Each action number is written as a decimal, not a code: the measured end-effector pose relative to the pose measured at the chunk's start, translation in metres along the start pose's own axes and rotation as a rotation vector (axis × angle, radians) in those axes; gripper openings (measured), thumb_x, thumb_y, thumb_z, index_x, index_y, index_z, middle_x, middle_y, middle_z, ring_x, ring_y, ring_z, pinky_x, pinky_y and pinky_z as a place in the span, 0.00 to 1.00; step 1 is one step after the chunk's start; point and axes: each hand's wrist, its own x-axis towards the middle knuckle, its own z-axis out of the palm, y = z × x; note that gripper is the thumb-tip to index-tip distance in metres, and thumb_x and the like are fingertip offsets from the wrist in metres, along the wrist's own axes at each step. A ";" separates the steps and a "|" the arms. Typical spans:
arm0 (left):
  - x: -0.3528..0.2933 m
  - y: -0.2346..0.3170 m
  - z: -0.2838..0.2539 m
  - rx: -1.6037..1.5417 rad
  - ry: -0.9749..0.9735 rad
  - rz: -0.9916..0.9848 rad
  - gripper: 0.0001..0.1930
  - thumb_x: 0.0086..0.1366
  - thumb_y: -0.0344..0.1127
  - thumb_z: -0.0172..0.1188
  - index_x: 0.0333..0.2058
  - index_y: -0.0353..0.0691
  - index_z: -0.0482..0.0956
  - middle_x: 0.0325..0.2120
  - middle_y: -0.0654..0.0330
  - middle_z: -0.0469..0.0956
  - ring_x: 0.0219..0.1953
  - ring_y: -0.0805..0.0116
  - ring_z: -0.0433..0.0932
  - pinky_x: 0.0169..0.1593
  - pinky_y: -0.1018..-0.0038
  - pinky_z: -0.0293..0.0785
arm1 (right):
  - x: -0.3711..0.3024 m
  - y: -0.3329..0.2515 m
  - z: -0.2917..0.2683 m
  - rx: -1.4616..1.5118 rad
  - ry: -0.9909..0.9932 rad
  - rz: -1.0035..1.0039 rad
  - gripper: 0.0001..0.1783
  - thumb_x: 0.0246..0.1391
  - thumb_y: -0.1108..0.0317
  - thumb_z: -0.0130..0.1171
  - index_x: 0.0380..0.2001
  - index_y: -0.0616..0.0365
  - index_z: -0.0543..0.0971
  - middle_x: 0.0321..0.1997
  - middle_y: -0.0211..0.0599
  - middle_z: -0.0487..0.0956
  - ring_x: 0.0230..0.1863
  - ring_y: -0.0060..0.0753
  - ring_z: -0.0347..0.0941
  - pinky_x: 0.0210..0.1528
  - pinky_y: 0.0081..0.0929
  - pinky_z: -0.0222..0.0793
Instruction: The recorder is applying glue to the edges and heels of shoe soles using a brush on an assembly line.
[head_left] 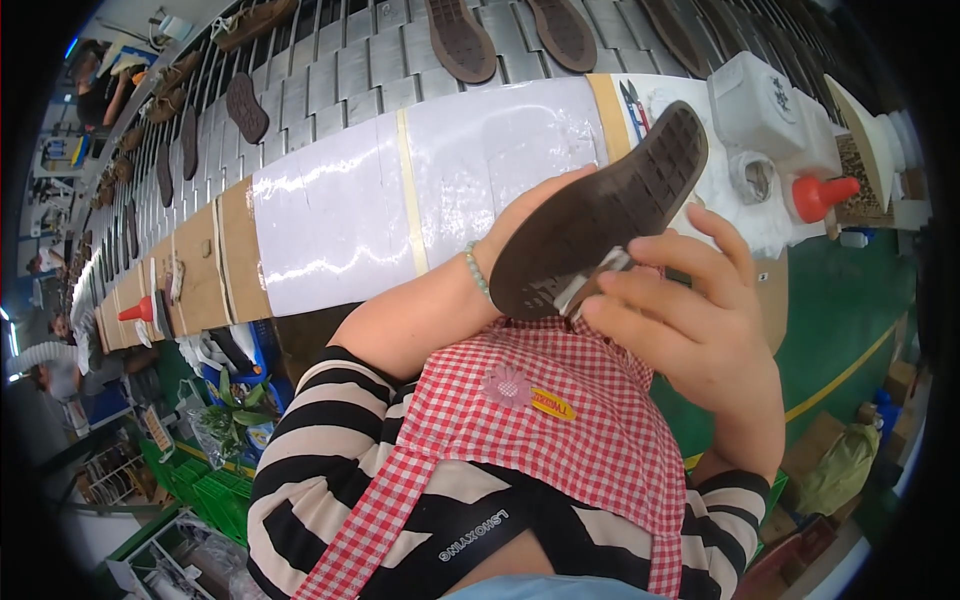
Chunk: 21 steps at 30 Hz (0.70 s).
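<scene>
A dark brown shoe sole (600,205) is held up tilted in front of my chest, its treaded face toward me. My left hand (518,218) grips it from behind along the far edge; most of those fingers are hidden by the sole. Between the thumb and fingers of my right hand (690,310) is a small whitish folded piece (592,283), pressed against the near edge of the sole's wider end. Whether that piece is cloth or something else cannot be made out. A beaded bracelet circles my left wrist.
A work board with white sheets (340,200) lies ahead, beside a slatted metal conveyor (365,60) carrying several soles and shoes. On the right stand a white plastic jug (755,105), a red-nozzled bottle (825,197) and a small cup (752,178). Snips (635,105) lie beyond the sole.
</scene>
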 end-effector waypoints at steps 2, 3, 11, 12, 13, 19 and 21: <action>-0.004 0.007 0.010 -0.289 -0.074 -0.139 0.29 0.79 0.49 0.37 0.67 0.32 0.61 0.61 0.39 0.69 0.58 0.45 0.76 0.59 0.54 0.79 | -0.005 0.000 0.000 -0.124 0.142 0.073 0.14 0.45 0.66 0.67 0.39 0.44 0.87 0.40 0.21 0.83 0.52 0.32 0.76 0.68 0.48 0.62; -0.004 0.009 0.007 -0.292 -0.080 -0.138 0.29 0.79 0.49 0.37 0.67 0.32 0.61 0.61 0.39 0.69 0.58 0.45 0.76 0.59 0.54 0.79 | -0.007 0.001 -0.001 -0.106 0.193 0.082 0.20 0.40 0.67 0.72 0.41 0.50 0.86 0.40 0.26 0.82 0.49 0.34 0.76 0.65 0.49 0.64; 0.002 0.015 0.011 -0.188 -0.129 0.138 0.32 0.78 0.54 0.37 0.70 0.35 0.57 0.67 0.38 0.61 0.68 0.42 0.65 0.70 0.49 0.64 | -0.018 -0.006 0.039 0.394 0.352 0.410 0.23 0.37 0.69 0.80 0.39 0.61 0.81 0.39 0.38 0.83 0.42 0.39 0.77 0.46 0.34 0.72; 0.002 0.015 0.010 -0.187 -0.160 0.130 0.33 0.78 0.54 0.37 0.70 0.35 0.57 0.67 0.38 0.61 0.68 0.43 0.64 0.71 0.50 0.64 | -0.018 -0.007 0.040 0.394 0.352 0.410 0.23 0.37 0.69 0.80 0.39 0.61 0.81 0.39 0.38 0.83 0.42 0.39 0.77 0.46 0.34 0.72; 0.001 0.015 0.009 -0.187 -0.161 0.129 0.33 0.78 0.54 0.37 0.70 0.35 0.57 0.67 0.38 0.61 0.68 0.43 0.64 0.71 0.50 0.64 | -0.018 -0.008 0.041 0.407 0.339 0.418 0.24 0.37 0.69 0.80 0.39 0.61 0.81 0.39 0.38 0.82 0.41 0.40 0.76 0.47 0.34 0.72; -0.007 0.015 0.010 -0.244 -0.185 0.084 0.32 0.79 0.53 0.36 0.70 0.34 0.57 0.67 0.38 0.60 0.69 0.44 0.63 0.71 0.51 0.64 | -0.022 -0.003 0.042 0.219 0.394 0.419 0.25 0.35 0.71 0.79 0.40 0.59 0.81 0.34 0.36 0.80 0.40 0.43 0.76 0.49 0.39 0.71; -0.008 0.014 0.013 -0.224 -0.151 0.086 0.32 0.79 0.53 0.36 0.70 0.34 0.56 0.67 0.38 0.60 0.70 0.45 0.62 0.71 0.50 0.64 | -0.023 -0.004 0.040 0.196 0.430 0.423 0.25 0.35 0.71 0.79 0.40 0.59 0.81 0.34 0.36 0.79 0.41 0.43 0.76 0.50 0.40 0.71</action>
